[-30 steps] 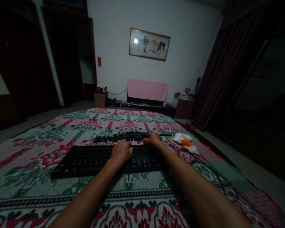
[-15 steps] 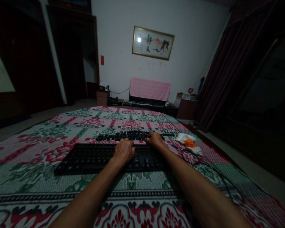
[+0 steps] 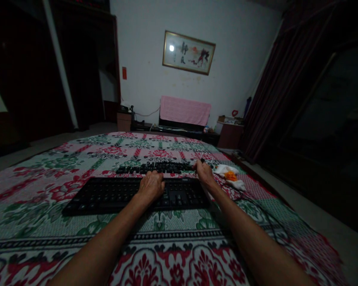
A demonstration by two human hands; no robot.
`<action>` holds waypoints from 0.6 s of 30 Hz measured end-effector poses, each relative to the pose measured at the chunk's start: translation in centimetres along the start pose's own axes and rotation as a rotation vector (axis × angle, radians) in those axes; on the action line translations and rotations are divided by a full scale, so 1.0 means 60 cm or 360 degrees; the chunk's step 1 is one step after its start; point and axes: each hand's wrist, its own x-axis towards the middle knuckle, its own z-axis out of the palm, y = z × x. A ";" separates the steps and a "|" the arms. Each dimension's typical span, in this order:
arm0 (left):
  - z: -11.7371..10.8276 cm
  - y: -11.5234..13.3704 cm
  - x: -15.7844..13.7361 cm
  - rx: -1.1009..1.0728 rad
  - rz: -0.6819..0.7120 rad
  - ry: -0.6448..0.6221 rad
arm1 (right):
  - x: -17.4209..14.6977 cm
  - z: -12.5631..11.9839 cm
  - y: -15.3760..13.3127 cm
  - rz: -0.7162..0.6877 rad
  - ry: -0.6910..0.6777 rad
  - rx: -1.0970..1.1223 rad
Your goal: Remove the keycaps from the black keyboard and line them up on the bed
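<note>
A black keyboard lies across the patterned cover in front of me. My left hand rests on its upper middle, with the fingers curled over the back edge and the fingertips hidden. Behind the keyboard, several loose black keycaps are spread in a long band. My right hand is past the keyboard's back right corner, at the right end of that band. Its fingers are closed, and a small black piece shows above them, too dim to identify for sure.
Right of my right hand lie a crumpled white cloth and an orange thing. A dark cable trails to the right over the floral cover. Farther off, a pink cloth hangs over a screen.
My right hand has moved right and lifted from the middle of the keycaps, and a small black piece now shows at its fingers. My left hand stays on the keyboard. The view shifted slightly.
</note>
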 end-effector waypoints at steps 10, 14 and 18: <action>0.002 0.003 -0.004 0.0111 0.0073 0.0005 | -0.042 -0.031 0.025 -0.0097 -0.0123 0.0170; 0.001 0.004 -0.004 0.0138 0.0076 -0.0015 | -0.056 -0.042 0.009 -0.0077 -0.0521 0.0372; 0.000 0.006 -0.006 0.0172 0.0081 -0.0021 | -0.065 -0.060 0.003 -0.0039 -0.0909 0.0585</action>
